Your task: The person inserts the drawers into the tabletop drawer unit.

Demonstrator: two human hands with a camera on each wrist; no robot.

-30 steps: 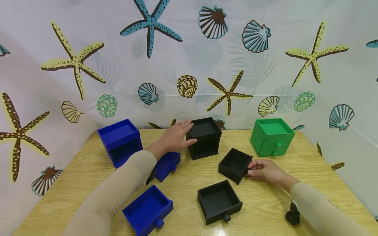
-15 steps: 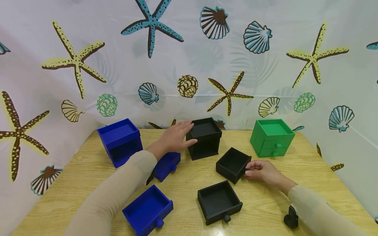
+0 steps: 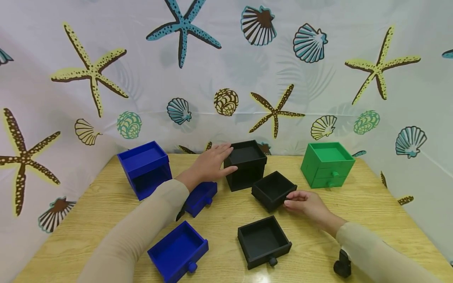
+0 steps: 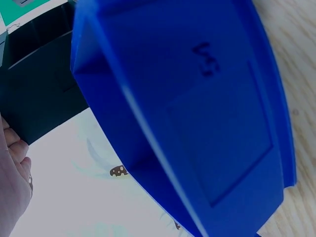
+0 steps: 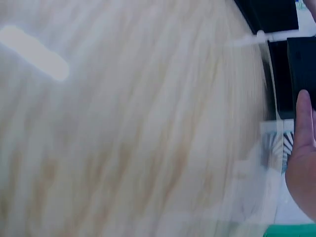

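One black drawer [image 3: 273,187] is coming nearer the black cabinet [image 3: 245,155], leaving little gap before its open front; right hand [image 3: 308,206] is pinching the drawer with fingers, left hand [image 3: 209,164] is touching the cabinet, fingers straight.

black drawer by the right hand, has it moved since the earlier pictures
Yes. In the head view, that black drawer has moved left and farther back, closer to the black cabinet.

Black drawers [image 3: 272,188]: plastic-looking, pretty matt
Blue cabinet [image 3: 148,168], left: smooth plastic, slight sheen
Worktop [image 3: 304,263]: wood grain, kinda glossy
Backdrop [image 3: 148,86]: printed cloth
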